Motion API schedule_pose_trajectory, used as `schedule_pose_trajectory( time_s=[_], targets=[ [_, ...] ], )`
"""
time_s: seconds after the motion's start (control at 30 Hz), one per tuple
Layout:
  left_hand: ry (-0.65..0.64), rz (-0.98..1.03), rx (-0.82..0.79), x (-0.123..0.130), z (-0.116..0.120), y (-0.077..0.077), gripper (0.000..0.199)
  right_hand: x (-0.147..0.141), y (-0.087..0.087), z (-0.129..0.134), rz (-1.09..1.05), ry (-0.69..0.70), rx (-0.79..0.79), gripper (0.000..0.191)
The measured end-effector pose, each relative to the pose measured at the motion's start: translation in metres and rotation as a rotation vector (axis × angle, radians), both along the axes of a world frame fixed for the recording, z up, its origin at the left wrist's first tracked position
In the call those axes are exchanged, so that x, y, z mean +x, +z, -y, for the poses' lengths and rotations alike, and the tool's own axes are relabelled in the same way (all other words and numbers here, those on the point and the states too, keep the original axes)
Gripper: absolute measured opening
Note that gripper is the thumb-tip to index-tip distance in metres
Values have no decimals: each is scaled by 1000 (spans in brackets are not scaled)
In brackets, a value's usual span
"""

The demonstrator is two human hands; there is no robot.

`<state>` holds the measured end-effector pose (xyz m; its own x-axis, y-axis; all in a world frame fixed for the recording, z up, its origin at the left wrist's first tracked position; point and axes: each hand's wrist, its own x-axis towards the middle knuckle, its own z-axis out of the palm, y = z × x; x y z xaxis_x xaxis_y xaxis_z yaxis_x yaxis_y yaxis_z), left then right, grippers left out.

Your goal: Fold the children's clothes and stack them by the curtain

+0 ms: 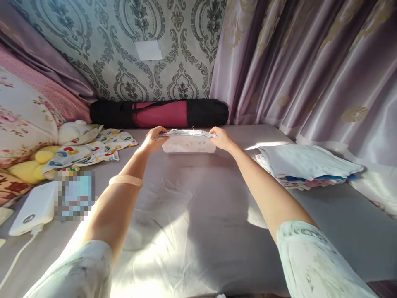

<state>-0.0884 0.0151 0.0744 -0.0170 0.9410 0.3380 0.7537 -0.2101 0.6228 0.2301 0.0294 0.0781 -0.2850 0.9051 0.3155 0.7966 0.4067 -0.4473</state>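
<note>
Both arms reach forward over the grey bedsheet. Between my hands is a white piece of cloth, faintly patterned, with a bluish upper edge; it looks like a small garment. My left hand pinches its left end, and a pale bangle circles that forearm. My right hand pinches its right end. The cloth's lower part hangs down near the bed surface; whether it touches the sheet I cannot tell.
Folded cloths are stacked at the right. A black and magenta roll bag lies along the wall. At left are a patterned garment, a yellow plush toy and a white power bank with a cable. Purple curtains hang at right.
</note>
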Motion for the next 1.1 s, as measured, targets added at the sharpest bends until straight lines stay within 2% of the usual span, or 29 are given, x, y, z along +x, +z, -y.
schedule_pose_trajectory(
  time_s=[0.13, 0.23, 0.33, 0.43, 0.7, 0.8, 0.9, 1.0, 1.1],
  targets=[
    [6, -130, 42, 9, 32, -1, 28, 6, -1, 31, 83, 49, 56, 32],
    [-54, -265, 17, 13, 53, -14, 27, 11, -14, 55, 163, 112, 55, 34],
    [-126, -323, 12, 11, 71, -30, 34, 15, -29, 72, 221, 150, 56, 36],
    [-203, -374, 34, 7, 85, -42, 46, 18, -41, 81, 274, 192, 81, 40],
    [-345, -543, 41, 0, 105, -63, 53, 28, -63, 97, 345, 331, 130, 39],
    [-363, -579, -6, -1, 112, -62, 56, 31, -63, 101, 355, 356, 90, 47],
    [-331, -577, -64, 5, 117, -53, 49, 23, -53, 100, 397, 272, -9, 47],
    [-207, -538, -87, 25, 113, -44, 39, -1, -43, 96, 417, 170, -39, 40],
    [-101, -502, -44, 56, 102, -44, 41, -37, -43, 90, 409, 119, -6, 41]
  ],
)
